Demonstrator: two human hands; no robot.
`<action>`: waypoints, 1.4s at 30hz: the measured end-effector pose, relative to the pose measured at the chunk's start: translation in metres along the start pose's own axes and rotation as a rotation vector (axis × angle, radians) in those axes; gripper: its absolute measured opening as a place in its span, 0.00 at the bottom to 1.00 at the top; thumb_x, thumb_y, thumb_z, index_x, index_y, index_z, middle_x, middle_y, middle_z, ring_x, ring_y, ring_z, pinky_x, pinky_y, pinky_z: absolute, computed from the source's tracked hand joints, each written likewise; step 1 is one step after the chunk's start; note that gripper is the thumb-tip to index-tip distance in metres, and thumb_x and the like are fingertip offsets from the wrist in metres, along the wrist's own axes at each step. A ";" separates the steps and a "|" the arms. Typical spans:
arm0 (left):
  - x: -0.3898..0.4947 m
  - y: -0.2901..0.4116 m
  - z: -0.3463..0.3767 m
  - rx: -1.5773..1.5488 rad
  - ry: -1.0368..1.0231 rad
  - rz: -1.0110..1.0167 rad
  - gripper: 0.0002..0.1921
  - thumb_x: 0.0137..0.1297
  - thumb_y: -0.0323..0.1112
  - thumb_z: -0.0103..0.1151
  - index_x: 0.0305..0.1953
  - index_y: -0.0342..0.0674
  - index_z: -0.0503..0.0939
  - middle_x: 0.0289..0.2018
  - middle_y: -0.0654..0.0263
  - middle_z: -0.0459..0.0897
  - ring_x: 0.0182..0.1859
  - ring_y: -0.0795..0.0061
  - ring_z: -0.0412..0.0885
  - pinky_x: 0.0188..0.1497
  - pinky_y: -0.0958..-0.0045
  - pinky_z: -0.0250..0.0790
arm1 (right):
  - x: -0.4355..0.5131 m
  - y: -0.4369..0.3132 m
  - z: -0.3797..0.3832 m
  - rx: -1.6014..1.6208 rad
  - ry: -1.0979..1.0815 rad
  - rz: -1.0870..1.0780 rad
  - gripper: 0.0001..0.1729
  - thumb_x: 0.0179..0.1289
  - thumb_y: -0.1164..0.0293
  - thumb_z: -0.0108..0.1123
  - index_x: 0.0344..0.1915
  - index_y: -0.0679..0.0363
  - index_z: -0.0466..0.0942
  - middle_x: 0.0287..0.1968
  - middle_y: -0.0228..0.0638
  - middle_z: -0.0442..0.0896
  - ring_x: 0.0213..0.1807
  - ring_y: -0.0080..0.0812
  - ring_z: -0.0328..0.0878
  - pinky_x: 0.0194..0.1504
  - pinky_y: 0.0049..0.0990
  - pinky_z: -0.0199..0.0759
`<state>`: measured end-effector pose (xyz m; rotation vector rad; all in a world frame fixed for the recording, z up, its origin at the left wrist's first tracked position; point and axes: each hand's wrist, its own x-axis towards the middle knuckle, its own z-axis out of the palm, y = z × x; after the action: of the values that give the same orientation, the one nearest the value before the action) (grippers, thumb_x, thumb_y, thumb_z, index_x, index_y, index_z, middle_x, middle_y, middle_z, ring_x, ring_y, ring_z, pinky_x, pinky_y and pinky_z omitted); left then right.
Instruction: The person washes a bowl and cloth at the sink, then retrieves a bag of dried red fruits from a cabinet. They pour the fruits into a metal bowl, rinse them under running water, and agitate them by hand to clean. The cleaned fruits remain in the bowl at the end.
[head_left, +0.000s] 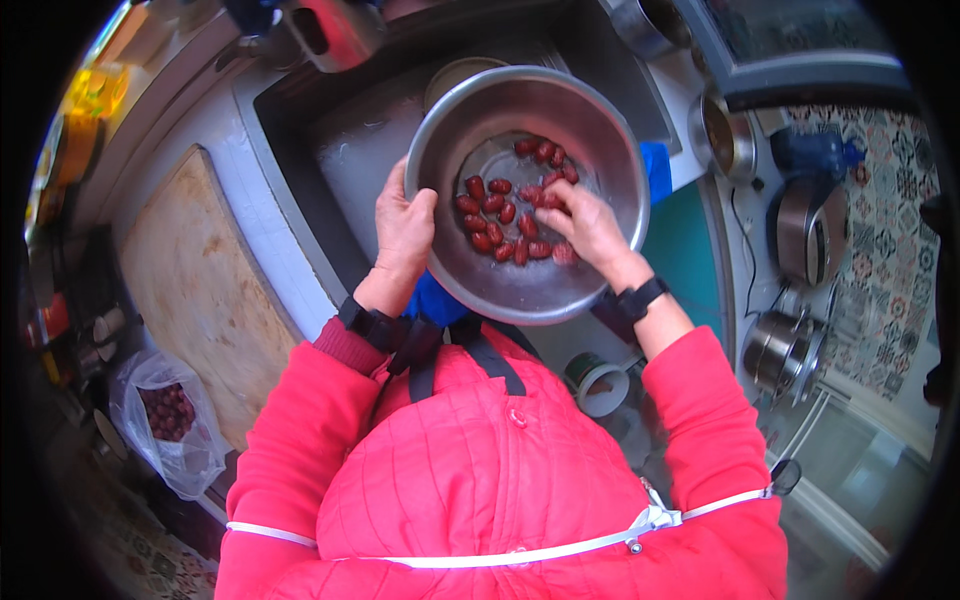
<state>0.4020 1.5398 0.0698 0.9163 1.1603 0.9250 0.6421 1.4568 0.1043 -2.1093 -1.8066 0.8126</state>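
Note:
A round stainless steel basin (529, 304) is tilted over the front edge of the sink. Its left rim is in my left hand (405, 221), with the thumb over the edge. Several wrinkled red dates (493, 203) lie spread over the basin's wet bottom. My right hand (592, 225) reaches in from the right, thumb and forefinger touching dates near the middle. The fingers partly cover those dates, so whether one is pinched between them is unclear.
Behind the basin is the dark-rimmed sink (292, 127). A wooden cutting board (202, 277) and a plastic bag of dark red fruit (166, 412) lie to the left. At right stand metal pots (776, 349), a toaster (810, 229) and a blue plastic bottle (806, 154).

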 end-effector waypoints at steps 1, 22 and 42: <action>0.000 0.002 0.000 0.004 -0.003 -0.020 0.25 0.56 0.21 0.47 0.57 0.36 0.76 0.44 0.65 0.83 0.47 0.76 0.79 0.52 0.76 0.71 | 0.001 0.001 -0.001 -0.049 0.082 -0.029 0.19 0.61 0.62 0.65 0.50 0.54 0.75 0.45 0.47 0.78 0.48 0.49 0.78 0.47 0.39 0.72; -0.021 -0.007 -0.014 0.075 0.043 0.010 0.21 0.55 0.17 0.52 0.52 0.38 0.75 0.40 0.59 0.81 0.39 0.66 0.81 0.43 0.66 0.78 | -0.024 0.015 -0.021 -0.068 -0.066 -0.255 0.29 0.55 0.71 0.69 0.58 0.46 0.78 0.47 0.42 0.85 0.48 0.40 0.83 0.50 0.32 0.78; -0.122 -0.015 0.013 0.219 -0.227 0.049 0.22 0.60 0.17 0.58 0.55 0.39 0.72 0.43 0.56 0.80 0.46 0.60 0.82 0.51 0.59 0.79 | -0.261 0.103 0.073 1.476 0.277 0.324 0.20 0.61 0.71 0.65 0.52 0.66 0.77 0.42 0.38 0.85 0.41 0.32 0.84 0.46 0.29 0.78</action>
<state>0.3984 1.4192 0.0979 1.1994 1.0604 0.7206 0.6667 1.1721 0.0560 -1.3016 -0.3189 1.2510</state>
